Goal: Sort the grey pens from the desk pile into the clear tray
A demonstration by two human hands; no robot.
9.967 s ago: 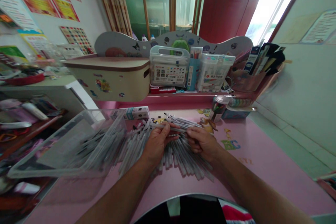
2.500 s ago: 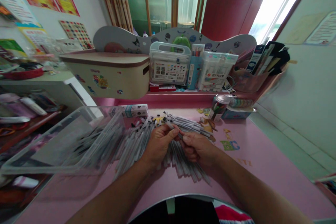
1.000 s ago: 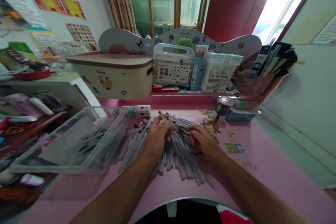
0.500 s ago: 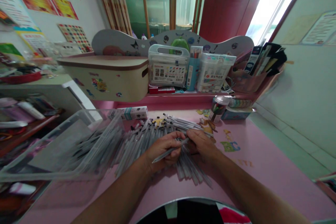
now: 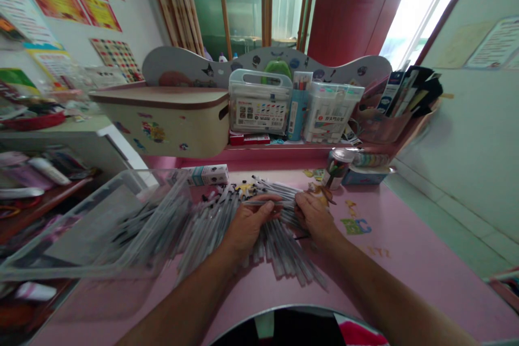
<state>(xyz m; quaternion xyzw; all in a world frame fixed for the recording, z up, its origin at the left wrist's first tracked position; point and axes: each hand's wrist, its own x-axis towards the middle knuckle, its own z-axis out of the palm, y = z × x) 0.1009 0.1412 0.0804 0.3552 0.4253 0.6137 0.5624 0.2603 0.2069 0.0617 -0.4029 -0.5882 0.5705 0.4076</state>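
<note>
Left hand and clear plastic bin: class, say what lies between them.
In the head view, many translucent pens lie on the pink desk between the left hand and the plastic bin.

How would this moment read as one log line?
left hand: holds slim pen; right hand: at pen's end; loose pens: beneath hands; clear bin: more pens

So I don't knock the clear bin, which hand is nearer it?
Left: the left hand is right of the clear bin, pens between; the right hand is farther right.
</note>
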